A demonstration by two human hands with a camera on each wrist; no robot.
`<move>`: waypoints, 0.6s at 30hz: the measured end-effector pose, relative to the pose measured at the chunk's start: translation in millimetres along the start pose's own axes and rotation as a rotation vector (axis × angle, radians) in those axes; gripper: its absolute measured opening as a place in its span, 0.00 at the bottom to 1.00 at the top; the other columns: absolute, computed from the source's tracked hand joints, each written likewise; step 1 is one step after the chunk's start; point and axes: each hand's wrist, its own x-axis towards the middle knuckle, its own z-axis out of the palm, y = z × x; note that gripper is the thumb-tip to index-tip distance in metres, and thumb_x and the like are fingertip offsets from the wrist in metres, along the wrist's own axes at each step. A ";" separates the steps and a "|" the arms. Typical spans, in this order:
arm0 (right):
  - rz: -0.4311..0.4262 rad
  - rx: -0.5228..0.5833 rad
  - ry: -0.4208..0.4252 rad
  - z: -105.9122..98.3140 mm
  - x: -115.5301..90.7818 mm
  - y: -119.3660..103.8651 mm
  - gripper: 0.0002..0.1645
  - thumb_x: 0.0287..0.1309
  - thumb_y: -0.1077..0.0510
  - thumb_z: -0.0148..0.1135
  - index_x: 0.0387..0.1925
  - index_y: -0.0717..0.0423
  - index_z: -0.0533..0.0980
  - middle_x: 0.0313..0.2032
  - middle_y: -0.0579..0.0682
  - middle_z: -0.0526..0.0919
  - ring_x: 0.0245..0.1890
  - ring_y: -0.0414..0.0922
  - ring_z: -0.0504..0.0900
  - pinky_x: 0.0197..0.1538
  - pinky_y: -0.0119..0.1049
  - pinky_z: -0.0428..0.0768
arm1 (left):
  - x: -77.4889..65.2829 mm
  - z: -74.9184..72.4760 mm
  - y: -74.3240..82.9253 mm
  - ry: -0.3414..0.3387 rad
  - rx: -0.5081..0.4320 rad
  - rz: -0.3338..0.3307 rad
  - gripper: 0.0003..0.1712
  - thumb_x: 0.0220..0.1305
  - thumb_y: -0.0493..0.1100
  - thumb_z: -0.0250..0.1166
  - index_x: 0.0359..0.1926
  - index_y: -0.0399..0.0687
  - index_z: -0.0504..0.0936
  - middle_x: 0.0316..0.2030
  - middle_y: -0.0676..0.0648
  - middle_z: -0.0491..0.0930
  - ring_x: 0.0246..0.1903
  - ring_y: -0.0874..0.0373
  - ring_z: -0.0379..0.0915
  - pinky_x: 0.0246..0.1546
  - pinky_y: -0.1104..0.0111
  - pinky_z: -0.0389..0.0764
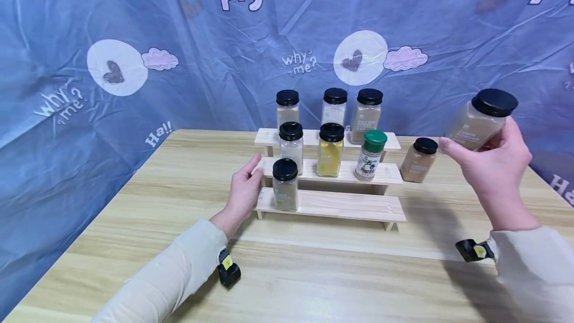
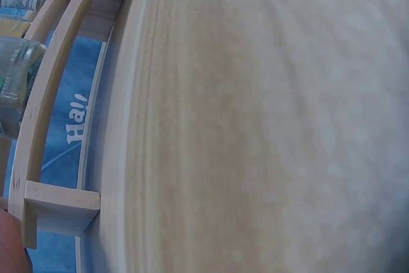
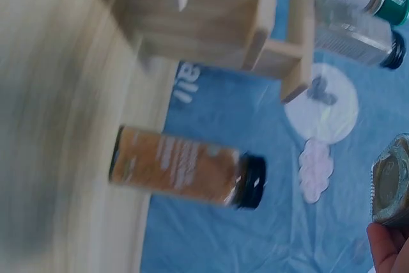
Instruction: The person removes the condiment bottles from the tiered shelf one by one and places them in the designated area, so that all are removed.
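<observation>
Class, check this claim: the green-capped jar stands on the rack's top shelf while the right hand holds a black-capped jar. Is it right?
Not quite: the green-capped jar stands on the middle shelf, as the head view shows. The right hand holds a black-capped jar.

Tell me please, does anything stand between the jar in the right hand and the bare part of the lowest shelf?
The orange-brown jar may: it stands on the table, right of the rack. The held jar is raised, so it could pass above.

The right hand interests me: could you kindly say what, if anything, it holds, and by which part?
The right hand holds a jar by its body, below the black lid.
</observation>
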 end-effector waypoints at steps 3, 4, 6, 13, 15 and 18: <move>0.033 -0.061 0.024 -3.1 3.2 9.1 0.35 0.31 0.65 0.73 0.46 0.41 0.75 0.30 0.31 0.75 0.25 0.27 0.72 0.30 0.19 0.68 | 0.1 0.3 0.0 0.006 0.000 -0.001 0.26 0.64 0.35 0.52 0.64 0.46 0.67 0.13 0.59 0.65 0.10 0.69 0.55 0.12 0.79 0.59; 0.044 -0.086 0.030 -4.2 4.3 12.1 0.34 0.32 0.64 0.73 0.46 0.39 0.74 0.29 0.30 0.74 0.25 0.26 0.71 0.30 0.19 0.67 | 0.0 0.5 0.0 0.008 0.002 0.000 0.26 0.64 0.35 0.53 0.64 0.46 0.67 0.14 0.58 0.65 0.10 0.69 0.55 0.12 0.79 0.59; 0.063 -0.136 0.040 -6.2 6.2 18.1 0.34 0.33 0.61 0.73 0.45 0.36 0.72 0.28 0.29 0.72 0.25 0.25 0.70 0.31 0.19 0.66 | -0.1 0.6 0.4 0.011 0.001 0.006 0.26 0.64 0.35 0.53 0.64 0.46 0.67 0.21 0.59 0.71 0.11 0.69 0.55 0.13 0.79 0.60; 0.148 -0.230 0.019 -9.7 13.9 34.9 0.38 0.34 0.57 0.71 0.51 0.34 0.67 0.32 0.25 0.68 0.30 0.22 0.67 0.40 0.19 0.59 | 1.3 1.0 -0.1 0.007 -0.009 0.001 0.26 0.64 0.35 0.53 0.64 0.47 0.68 0.12 0.57 0.62 0.10 0.70 0.54 0.13 0.80 0.59; 0.194 -0.250 -0.003 -10.2 16.2 38.4 0.42 0.35 0.57 0.71 0.55 0.34 0.65 0.35 0.24 0.67 0.32 0.22 0.66 0.42 0.19 0.60 | 1.3 0.9 -0.1 0.006 -0.005 0.000 0.26 0.64 0.35 0.53 0.64 0.47 0.67 0.12 0.58 0.62 0.11 0.70 0.54 0.13 0.80 0.59; 0.262 -0.294 -0.039 -10.9 18.9 44.3 0.46 0.36 0.55 0.71 0.59 0.33 0.61 0.38 0.23 0.66 0.37 0.23 0.64 0.46 0.20 0.62 | 1.1 0.5 -0.2 0.010 0.002 -0.002 0.26 0.64 0.35 0.53 0.64 0.48 0.68 0.11 0.58 0.61 0.11 0.69 0.55 0.13 0.79 0.59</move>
